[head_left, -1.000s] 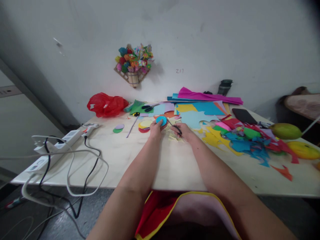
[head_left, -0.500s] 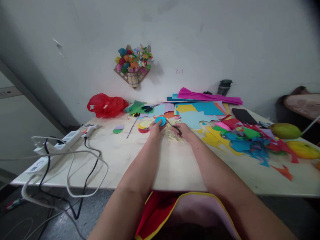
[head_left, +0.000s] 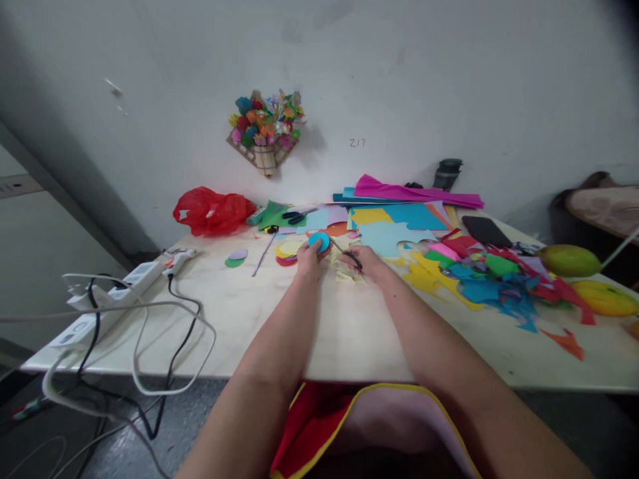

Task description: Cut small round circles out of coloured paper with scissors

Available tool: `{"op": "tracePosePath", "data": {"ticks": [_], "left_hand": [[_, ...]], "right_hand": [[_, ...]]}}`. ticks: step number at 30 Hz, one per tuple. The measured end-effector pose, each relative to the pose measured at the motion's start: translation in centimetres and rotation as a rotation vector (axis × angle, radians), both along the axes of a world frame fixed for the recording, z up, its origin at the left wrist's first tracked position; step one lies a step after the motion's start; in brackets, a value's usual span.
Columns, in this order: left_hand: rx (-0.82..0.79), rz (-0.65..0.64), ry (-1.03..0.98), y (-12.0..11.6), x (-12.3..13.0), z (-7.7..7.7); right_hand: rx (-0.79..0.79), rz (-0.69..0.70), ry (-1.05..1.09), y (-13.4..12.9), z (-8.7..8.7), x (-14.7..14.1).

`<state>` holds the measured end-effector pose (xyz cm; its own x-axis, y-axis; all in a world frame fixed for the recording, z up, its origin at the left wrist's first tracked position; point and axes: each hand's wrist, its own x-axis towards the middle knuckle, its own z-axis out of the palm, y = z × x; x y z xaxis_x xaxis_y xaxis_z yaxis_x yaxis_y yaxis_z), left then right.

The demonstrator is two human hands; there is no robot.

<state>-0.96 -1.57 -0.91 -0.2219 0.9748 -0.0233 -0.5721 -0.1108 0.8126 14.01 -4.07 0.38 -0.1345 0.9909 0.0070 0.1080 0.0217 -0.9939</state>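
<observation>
Bright blue round paper disc (head_left: 320, 240) has edged only slightly leftward over the last second, so we judge that the work at its rim goes on at much the same point. From the left, we see pale yellow and red paper circles (head_left: 286, 251) stacked on the pale flat surface (head_left: 357, 332), then our left hand (head_left: 308, 259) gripping the disc above it, thumb on its face. Next come thin-bladed, black-handled scissors (head_left: 348, 254) aimed at the disc's right edge, contact hard to tell, with our right hand (head_left: 367, 259) closed around their handles and small pale yellow paper scraps (head_left: 347, 274) beneath.
</observation>
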Motion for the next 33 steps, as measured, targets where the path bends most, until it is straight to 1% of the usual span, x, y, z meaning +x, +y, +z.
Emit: {"op": "tracePosePath", "data": {"ticks": [8,12,17,20,27,33], "left_hand": [[-0.003,0.008,0.013,0.0,0.0,0.1],[0.014,-0.023,0.030,-0.1,-0.1,0.0],[0.053,-0.096,0.072,-0.3,-0.2,0.0],[0.045,-0.124,0.091,-0.4,-0.1,0.1],[0.032,-0.132,0.120,-0.6,0.0,0.4],[0.043,-0.150,0.121,-0.7,-0.1,0.4]], "right_hand": [[0.003,0.004,0.004,0.3,-0.4,0.0],[0.001,0.041,0.043,0.6,-1.1,0.5],[-0.002,0.080,0.085,1.1,-1.7,1.0],[-0.006,0.083,0.085,1.2,-1.8,1.0],[0.017,0.079,0.057,1.3,-1.8,1.0],[0.014,0.060,0.061,0.8,-1.2,0.9]]}}
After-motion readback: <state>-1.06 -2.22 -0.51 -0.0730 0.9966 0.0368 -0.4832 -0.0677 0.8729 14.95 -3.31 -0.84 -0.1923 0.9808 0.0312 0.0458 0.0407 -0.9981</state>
